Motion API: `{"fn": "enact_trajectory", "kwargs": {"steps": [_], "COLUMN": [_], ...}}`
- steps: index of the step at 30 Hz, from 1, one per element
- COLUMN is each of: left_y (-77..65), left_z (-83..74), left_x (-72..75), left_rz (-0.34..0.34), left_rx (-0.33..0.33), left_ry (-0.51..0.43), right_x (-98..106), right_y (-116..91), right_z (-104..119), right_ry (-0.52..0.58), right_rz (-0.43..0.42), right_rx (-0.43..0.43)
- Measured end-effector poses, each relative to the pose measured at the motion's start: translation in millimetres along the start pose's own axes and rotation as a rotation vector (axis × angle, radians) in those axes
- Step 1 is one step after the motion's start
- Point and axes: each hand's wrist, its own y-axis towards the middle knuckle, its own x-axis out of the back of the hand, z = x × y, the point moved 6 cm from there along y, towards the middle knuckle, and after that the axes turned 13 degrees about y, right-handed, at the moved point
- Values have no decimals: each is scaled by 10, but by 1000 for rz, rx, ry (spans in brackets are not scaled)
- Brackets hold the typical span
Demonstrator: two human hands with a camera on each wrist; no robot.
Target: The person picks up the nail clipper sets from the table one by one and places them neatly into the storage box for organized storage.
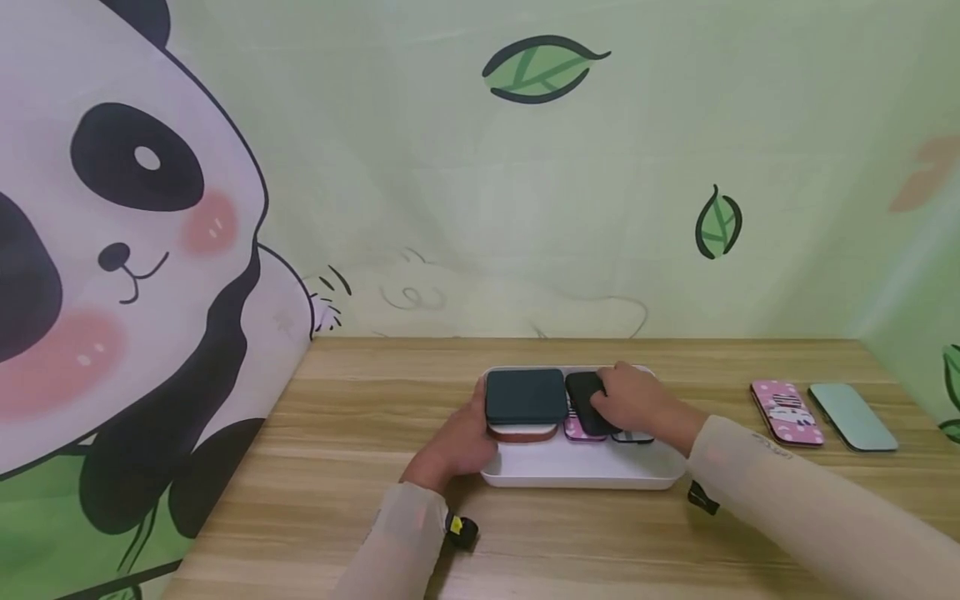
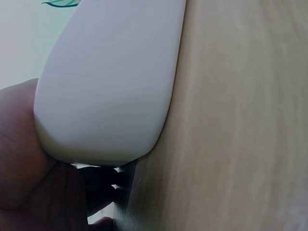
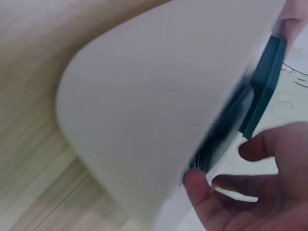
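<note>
A white tray (image 1: 581, 482) sits on the table, its left end gripped by my left hand (image 1: 461, 437). In the left wrist view the palm and fingers wrap around the tray's end (image 2: 106, 96). At the tray's left lies a dark teal square case (image 1: 527, 397), stacked over a white and brown-edged item (image 1: 522, 433). My right hand (image 1: 633, 402) holds a black rounded case (image 1: 588, 404) at its right side, tilted over a pink patterned case (image 1: 581, 431). Another flat item (image 1: 636, 437), mostly hidden, lies under that hand. The right wrist view shows a fingertip at the black case's edge (image 3: 219, 132).
Right of the tray, a pink cartoon case (image 1: 787, 414) and a mint-green case (image 1: 852, 417) lie side by side on the wooden table (image 1: 360, 392). A panda-printed cloth backdrop (image 1: 420, 167) rises behind the table's rear edge.
</note>
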Motion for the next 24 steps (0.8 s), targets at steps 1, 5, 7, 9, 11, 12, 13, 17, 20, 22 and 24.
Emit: {"fn": "enact_trajectory", "kwargs": {"steps": [1, 5, 7, 9, 11, 12, 13, 17, 20, 22, 24], "left_y": [-1, 11, 16, 24, 29, 28, 26, 30, 24, 19, 12], "left_z": [-3, 12, 16, 28, 42, 44, 47, 59, 44, 30, 17], "left_x": [-2, -19, -24, -43, -52, -50, -49, -59, -51, -39, -30], "left_rz": [2, -1, -5, -2, -4, -7, -7, -5, -8, -8, -6], "left_rx": [1, 7, 7, 11, 12, 10, 10, 10, 4, 6, 6], "left_ry": [-2, -4, -9, -2, 2, 1, 2, 2, -4, -5, -3], "right_x": [7, 14, 11, 14, 4, -7, -15, -45, -53, -55, -64], "right_y": [-20, -97, -131, -161, -175, -179, -182, -171, -153, -141, -130], "right_z": [-5, -26, -29, -26, -21, -21, -21, -47, -54, -51, -50], "right_ry": [0, -6, 7, 11, 19, 25, 29, 42, 47, 49, 51], "right_rz": [16, 98, 138, 155, 162, 164, 166, 139, 116, 105, 97], "right_rx": [19, 90, 112, 132, 139, 141, 140, 130, 135, 138, 134]}}
